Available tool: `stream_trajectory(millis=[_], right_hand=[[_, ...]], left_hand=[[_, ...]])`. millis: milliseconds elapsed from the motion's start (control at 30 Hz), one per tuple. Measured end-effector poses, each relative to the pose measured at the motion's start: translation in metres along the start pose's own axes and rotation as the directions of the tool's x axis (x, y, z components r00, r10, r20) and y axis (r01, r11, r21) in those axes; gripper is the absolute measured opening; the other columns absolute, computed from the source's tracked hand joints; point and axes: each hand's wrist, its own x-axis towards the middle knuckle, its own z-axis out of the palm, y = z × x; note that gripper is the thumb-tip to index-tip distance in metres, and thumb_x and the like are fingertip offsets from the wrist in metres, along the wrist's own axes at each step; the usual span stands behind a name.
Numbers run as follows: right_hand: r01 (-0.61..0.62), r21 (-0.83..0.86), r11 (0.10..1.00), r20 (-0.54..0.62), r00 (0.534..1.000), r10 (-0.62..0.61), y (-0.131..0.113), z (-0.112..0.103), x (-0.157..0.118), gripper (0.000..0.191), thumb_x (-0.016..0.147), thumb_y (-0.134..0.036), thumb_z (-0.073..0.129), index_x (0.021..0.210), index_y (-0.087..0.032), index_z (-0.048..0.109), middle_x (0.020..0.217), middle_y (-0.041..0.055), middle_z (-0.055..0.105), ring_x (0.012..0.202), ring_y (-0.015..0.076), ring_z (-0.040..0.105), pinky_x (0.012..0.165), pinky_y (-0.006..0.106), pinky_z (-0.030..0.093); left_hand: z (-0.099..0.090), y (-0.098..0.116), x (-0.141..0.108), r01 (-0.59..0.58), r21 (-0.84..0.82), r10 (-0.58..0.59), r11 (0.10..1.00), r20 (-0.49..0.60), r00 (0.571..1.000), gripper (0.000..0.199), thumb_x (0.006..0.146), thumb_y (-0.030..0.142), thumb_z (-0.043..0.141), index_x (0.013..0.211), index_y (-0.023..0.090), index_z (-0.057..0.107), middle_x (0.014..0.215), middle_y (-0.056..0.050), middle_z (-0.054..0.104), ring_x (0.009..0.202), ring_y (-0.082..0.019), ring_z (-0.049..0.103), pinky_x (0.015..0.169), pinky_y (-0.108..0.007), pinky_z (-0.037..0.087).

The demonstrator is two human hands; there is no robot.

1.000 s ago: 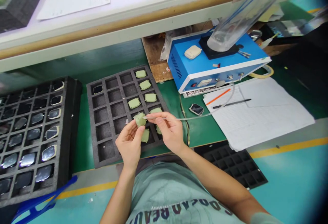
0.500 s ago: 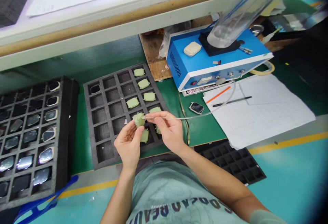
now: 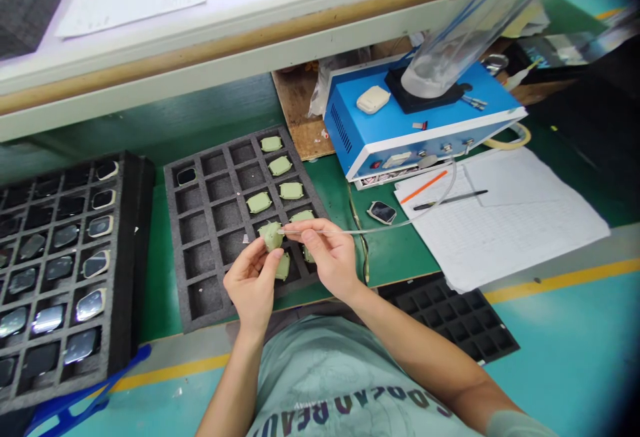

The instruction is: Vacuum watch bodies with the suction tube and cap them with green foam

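Observation:
My left hand (image 3: pixel 254 283) is closed on a pale green watch-shaped case (image 3: pixel 273 235), held between thumb and fingertips above a grey foam tray (image 3: pixel 200 260). A thin clear tube (image 3: pixel 375 231) is pinched in my right hand (image 3: pixel 331 253), its tip touching or very near the case's right side. The tube curves back to the front of a blue box (image 3: pixel 385 127). Several more pale green cases lie in the tray's right-hand compartments, and one dark-faced watch (image 3: pixel 187 175) lies in its top left compartment.
At the left stands a foam tray (image 3: pixel 113 350) filled with several watches. A loose watch (image 3: pixel 382 213) lies right of the grey tray. Papers (image 3: pixel 520 223) with an orange stick and black pen lie further right. A clear cylinder (image 3: pixel 440 57) rises from the box.
The camera view has shifted slightly. The held case is turned a little in my left hand, while both hands stay in almost the same place.

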Motion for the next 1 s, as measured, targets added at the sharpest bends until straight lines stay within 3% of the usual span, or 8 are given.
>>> stream_trajectory(millis=[667, 900, 1000], right_hand=[[0.015, 0.023, 1.0, 0.027, 1.0, -0.016, 0.002, 0.003, 0.012, 0.035, 0.093, -0.057, 0.067, 0.097, -0.023, 0.073, 0.099, 0.0069, 0.079, 0.095, 0.0229, 0.077, 0.093, 0.04, 0.065], [0.038, 0.053, 0.998, 0.037, 0.998, -0.04, 0.003, 0.003, 0.011, 0.029, 0.094, -0.052, 0.067, 0.098, -0.023, 0.073, 0.101, 0.0065, 0.079, 0.096, 0.0219, 0.077, 0.094, 0.039, 0.064], [0.036, 0.075, 0.997, 0.003, 0.999, -0.037, 0.005, 0.002, 0.006, 0.032, 0.094, -0.052, 0.069, 0.106, -0.023, 0.071, 0.103, 0.0077, 0.079, 0.097, 0.0226, 0.077, 0.094, 0.041, 0.064]], left_hand=[[0.002, 0.002, 0.006, -0.072, 0.022, 0.072, 0.997, -0.008, 0.997, 0.033, 0.069, 0.027, 0.092, 0.1, 0.022, 0.082, 0.093, -0.003, 0.081, 0.077, -0.015, 0.075, 0.075, -0.022, 0.062], [0.003, 0.001, 0.006, -0.051, 0.006, 0.051, 0.999, -0.022, 0.998, 0.034, 0.068, 0.027, 0.092, 0.1, 0.02, 0.081, 0.094, -0.005, 0.08, 0.079, -0.016, 0.076, 0.077, -0.023, 0.063], [0.0, 0.003, 0.007, 0.041, -0.114, -0.046, 0.993, -0.043, 0.998, 0.038, 0.07, 0.031, 0.092, 0.103, 0.018, 0.079, 0.097, -0.006, 0.08, 0.08, -0.016, 0.076, 0.071, -0.022, 0.063]])
